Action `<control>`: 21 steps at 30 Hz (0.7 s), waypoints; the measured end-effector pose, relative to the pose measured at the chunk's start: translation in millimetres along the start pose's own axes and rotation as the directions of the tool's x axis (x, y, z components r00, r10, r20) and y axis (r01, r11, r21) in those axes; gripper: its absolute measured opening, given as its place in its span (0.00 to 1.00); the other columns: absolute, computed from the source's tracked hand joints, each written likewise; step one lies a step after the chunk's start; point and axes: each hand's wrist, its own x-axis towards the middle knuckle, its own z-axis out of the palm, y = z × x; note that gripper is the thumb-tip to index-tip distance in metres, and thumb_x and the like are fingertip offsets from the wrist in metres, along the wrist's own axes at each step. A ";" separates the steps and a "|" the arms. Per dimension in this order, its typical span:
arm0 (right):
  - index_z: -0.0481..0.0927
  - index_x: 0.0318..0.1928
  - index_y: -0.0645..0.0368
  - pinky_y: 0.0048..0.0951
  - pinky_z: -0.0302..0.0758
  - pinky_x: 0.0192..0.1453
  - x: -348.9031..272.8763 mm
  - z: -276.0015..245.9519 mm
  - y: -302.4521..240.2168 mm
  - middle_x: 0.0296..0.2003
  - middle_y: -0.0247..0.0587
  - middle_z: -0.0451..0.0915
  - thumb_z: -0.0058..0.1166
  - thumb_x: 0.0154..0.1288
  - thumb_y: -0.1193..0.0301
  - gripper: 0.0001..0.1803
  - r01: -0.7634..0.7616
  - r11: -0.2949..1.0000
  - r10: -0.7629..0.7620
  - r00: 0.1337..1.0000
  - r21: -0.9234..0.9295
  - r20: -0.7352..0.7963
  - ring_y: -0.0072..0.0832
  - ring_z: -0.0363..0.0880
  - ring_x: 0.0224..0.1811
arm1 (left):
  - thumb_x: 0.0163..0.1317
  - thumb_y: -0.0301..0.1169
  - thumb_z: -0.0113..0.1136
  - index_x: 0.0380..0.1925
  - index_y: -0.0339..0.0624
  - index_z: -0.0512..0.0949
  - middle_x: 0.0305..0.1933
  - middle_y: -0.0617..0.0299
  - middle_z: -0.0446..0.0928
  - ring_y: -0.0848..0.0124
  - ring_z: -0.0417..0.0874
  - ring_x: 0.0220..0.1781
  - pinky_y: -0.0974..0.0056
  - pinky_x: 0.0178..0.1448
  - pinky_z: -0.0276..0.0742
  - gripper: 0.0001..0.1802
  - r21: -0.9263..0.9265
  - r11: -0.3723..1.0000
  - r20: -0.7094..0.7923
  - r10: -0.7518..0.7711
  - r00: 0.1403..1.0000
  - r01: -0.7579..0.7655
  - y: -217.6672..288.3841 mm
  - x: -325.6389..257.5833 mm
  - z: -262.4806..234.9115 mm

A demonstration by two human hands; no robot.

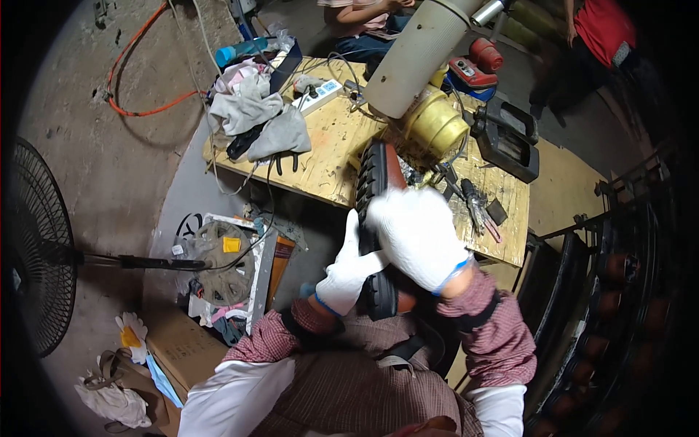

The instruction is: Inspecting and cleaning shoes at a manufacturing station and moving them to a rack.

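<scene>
A boot or shoe (pixel 373 175) with a black lugged sole and reddish-brown upper is held on end in front of my body, its far end reaching the workbench edge. My left hand (pixel 348 273), in a white knitted glove, grips the sole side, one finger stretched along it and another digit across it. Over the middle of the shoe is my right hand (pixel 416 233), gloved the same and slightly blurred. Its fingers are curled closed against the shoe; anything inside them is hidden. A yellow rounded machine part (pixel 435 122) stands just beyond the shoe.
The wooden bench (pixel 324 171) carries grey cloths (pixel 251 109), a power strip (pixel 317 96), black holders (pixel 510 138) and hand tools (pixel 477 207). A fan (pixel 40 247) stands left, a cardboard box (pixel 178 346) lower left. Racks (pixel 604 306) line the right. Two other people are beyond the bench.
</scene>
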 end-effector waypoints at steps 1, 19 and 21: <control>0.81 0.35 0.57 0.35 0.78 0.39 -14.2 -4.0 10.1 0.27 0.41 0.79 0.63 0.55 0.71 0.07 0.030 0.854 -0.139 0.975 0.519 0.173 0.40 0.81 0.30 | 0.69 0.26 0.62 0.80 0.38 0.28 0.77 0.50 0.60 0.63 0.64 0.75 0.60 0.78 0.62 0.56 -0.099 0.994 0.112 0.046 0.993 -0.035 -1.2 -7.0 -5.9; 0.54 0.79 0.65 0.30 0.79 0.58 -154.2 10.1 -11.8 0.75 0.49 0.62 0.62 0.64 0.76 0.46 -0.332 -0.210 0.780 0.510 0.919 0.363 0.34 0.79 0.59 | 0.68 0.26 0.57 0.81 0.38 0.37 0.67 0.58 0.70 0.74 0.77 0.60 0.68 0.63 0.75 0.50 -0.083 0.989 -0.260 -0.140 0.955 0.122 57.9 53.1 8.9; 0.63 0.75 0.68 0.34 0.76 0.65 -141.9 12.8 -8.9 0.73 0.51 0.67 0.60 0.62 0.81 0.40 -0.524 0.154 0.827 0.533 0.837 0.181 0.36 0.76 0.64 | 0.67 0.22 0.56 0.81 0.38 0.37 0.71 0.58 0.67 0.72 0.75 0.64 0.66 0.66 0.74 0.49 -0.124 0.983 -0.277 -0.164 0.947 0.134 60.1 40.0 11.7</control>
